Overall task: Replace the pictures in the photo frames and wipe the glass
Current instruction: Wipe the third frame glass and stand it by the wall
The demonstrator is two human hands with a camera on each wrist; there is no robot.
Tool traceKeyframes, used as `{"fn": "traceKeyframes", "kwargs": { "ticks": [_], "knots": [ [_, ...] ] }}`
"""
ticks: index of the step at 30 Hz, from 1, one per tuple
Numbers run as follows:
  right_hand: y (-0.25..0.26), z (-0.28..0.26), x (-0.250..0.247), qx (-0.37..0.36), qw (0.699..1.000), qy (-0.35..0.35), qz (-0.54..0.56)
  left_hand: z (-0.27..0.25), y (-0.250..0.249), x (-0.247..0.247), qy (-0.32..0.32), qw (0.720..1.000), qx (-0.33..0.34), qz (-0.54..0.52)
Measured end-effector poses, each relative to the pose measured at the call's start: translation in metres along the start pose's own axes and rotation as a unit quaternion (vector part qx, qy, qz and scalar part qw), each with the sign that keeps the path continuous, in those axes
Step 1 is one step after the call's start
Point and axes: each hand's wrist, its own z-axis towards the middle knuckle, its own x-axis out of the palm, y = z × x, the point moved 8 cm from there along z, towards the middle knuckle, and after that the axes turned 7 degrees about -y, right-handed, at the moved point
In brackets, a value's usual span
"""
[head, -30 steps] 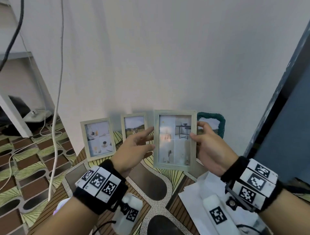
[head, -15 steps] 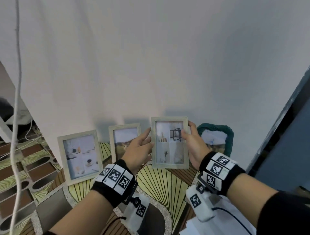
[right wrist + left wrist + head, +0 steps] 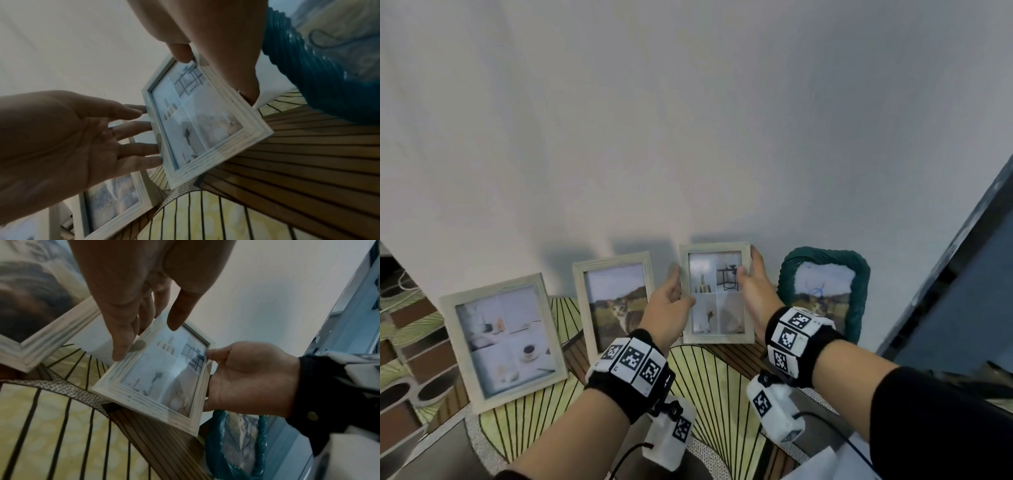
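Note:
A white wooden photo frame (image 3: 717,308) with a four-panel picture stands upright near the wall, between the cat frame and the green frame. Its lower edge is at the patterned tablecloth (image 3: 722,394); I cannot tell whether it rests there. My left hand (image 3: 669,308) holds its left edge, thumb in front and straight fingers behind. My right hand (image 3: 755,294) pinches the right edge, thumb on the glass and fingers behind. The left wrist view shows the frame (image 3: 156,381) between left hand (image 3: 131,305) and right hand (image 3: 246,378). The right wrist view shows the frame (image 3: 197,129), left hand (image 3: 61,138) and right hand (image 3: 216,56).
A large white frame (image 3: 503,339) and a smaller white frame with a cat picture (image 3: 616,298) lean on the wall to the left. A green woven frame (image 3: 825,291) stands at the right. A dark panel (image 3: 962,308) rises far right. White paper (image 3: 822,466) lies at the near right.
Both hands have carried the white frame away from me toward the wall and lowered it into the gap between the cat frame and the green frame.

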Motion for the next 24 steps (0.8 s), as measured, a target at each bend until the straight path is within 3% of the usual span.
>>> {"fn": "traceKeyframes", "kwargs": {
  "ticks": [8, 19, 24],
  "knots": [
    [-0.01, 0.005, 0.0, 0.0, 0.998, -0.028, 0.049, 0.005, 0.008, -0.001, 0.002, 0.999, 0.037, 0.026],
    [-0.02, -0.009, -0.002, 0.034, 0.994, -0.063, 0.086, -0.005, 0.019, -0.003, 0.021, 0.999, 0.016, -0.027],
    [-0.015, -0.017, -0.005, 0.061, 0.995, -0.031, 0.073, -0.015, 0.002, -0.009, 0.015, 1.0, 0.02, 0.002]
  ]
}}
